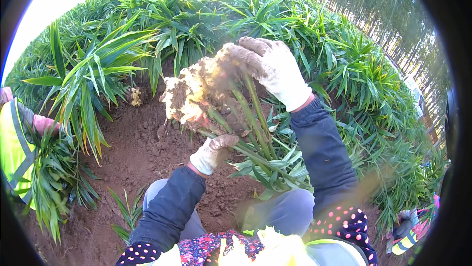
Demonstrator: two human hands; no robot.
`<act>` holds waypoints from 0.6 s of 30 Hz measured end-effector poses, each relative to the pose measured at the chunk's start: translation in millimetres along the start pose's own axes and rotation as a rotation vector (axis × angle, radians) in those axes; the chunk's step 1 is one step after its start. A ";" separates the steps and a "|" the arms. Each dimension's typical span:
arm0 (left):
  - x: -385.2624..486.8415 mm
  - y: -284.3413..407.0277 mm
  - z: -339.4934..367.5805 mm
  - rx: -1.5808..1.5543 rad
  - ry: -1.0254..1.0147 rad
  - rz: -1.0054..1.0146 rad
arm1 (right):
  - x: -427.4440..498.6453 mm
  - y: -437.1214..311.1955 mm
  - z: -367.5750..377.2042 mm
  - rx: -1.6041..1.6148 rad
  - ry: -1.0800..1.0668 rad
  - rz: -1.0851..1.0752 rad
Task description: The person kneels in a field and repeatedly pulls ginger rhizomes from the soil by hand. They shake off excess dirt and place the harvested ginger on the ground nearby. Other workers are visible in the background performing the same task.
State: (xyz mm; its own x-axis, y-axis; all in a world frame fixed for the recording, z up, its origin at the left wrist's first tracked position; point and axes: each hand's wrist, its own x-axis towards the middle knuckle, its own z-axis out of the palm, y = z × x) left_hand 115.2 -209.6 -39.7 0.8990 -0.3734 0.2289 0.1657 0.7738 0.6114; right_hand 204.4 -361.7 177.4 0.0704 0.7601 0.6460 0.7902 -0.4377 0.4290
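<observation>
A large clump of ginger rhizome (191,94), pale yellow and caked with soil, is raised in front of me with its green stems (254,118) still attached. The stems slope down to the right and end in leaves (284,170). In a soiled white glove, my left hand (214,153) grips the stems just below the rhizome. My right hand (273,68), gloved too and muddy at the fingers, curls over the upper end of the clump. Its fingertips are partly hidden and blurred against the rhizome.
Rows of leafy ginger plants (236,11) stand ahead and to the right. Bare brown soil (129,155) lies below, with a small rhizome piece (135,97) near the plants. Co-workers in reflective vests (16,144) are at the left and right edges. Trees (391,18) rise beyond.
</observation>
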 end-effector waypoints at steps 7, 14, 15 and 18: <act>-2.0 -13.8 -17.8 0.027 0.039 -0.083 | 13.5 8.4 4.9 -0.243 -0.081 0.098; -7.8 -11.7 -19.9 0.106 -0.064 0.015 | 7.4 20.3 -3.9 0.010 0.091 0.398; -10.9 -8.7 -16.4 0.117 -0.087 0.067 | 2.6 13.7 -7.0 0.053 0.132 0.328; -11.1 -7.2 3.6 0.281 0.071 0.036 | -2.2 -19.5 -2.3 0.037 0.109 0.208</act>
State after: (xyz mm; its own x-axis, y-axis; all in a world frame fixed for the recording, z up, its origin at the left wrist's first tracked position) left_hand 102.5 -212.8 -44.0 0.9302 -0.3034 0.2067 0.0232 0.6105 0.7917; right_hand 187.4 -356.0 169.1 0.1692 0.5981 0.7834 0.7876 -0.5599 0.2573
